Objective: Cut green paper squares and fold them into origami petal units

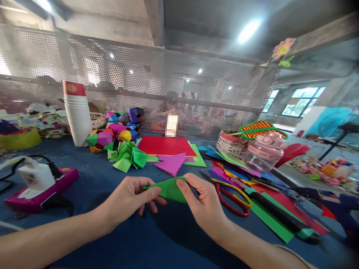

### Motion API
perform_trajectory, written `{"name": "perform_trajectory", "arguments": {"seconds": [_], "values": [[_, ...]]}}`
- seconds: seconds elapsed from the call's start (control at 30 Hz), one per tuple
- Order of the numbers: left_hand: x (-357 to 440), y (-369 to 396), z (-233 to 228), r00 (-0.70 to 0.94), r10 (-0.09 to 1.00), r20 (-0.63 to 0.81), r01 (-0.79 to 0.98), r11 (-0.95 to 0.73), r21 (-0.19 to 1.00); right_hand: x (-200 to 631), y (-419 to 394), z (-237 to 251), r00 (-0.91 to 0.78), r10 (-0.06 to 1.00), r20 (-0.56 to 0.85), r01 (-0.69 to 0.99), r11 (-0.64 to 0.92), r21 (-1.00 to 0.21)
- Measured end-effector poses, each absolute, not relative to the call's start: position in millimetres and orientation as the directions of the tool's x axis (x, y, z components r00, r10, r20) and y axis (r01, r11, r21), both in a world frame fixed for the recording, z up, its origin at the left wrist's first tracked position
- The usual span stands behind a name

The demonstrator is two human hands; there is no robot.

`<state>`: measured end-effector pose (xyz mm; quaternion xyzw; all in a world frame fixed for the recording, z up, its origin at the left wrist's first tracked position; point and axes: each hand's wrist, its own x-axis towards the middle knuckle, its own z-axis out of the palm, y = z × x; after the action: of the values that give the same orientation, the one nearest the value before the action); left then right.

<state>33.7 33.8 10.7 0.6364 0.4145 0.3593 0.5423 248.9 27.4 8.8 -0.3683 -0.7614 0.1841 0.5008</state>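
Green paper [170, 189]: pinched at both ends above the blue desk [157, 239]
Left hand [127, 198]: fingers closed on paper
Right hand [206, 205]: fingers closed on paper
Scissors [232, 198]: lying just beside right hand

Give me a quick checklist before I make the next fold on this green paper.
1. Left hand pinching the green paper: ok.
2. Right hand pinching its other end: ok.
3. Paper lifted off the blue table: ok.
4. Edges lined up: cannot tell, fingers cover them.
5. Scissors apart from the hands: ok, just right of the right hand.
6. Spare sheets nearby: ok, purple sheet lies behind the hands.
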Motion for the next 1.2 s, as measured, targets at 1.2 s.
{"name": "perform_trajectory", "arguments": {"seconds": [1.2], "values": [[27.9, 29.7, 12.7, 0.394, 0.915, 0.085, 0.014, -0.098, 0.995, 244.7, 26.8, 16.2, -0.15, 0.912, 0.382, 0.222, 0.408, -0.886]]}}
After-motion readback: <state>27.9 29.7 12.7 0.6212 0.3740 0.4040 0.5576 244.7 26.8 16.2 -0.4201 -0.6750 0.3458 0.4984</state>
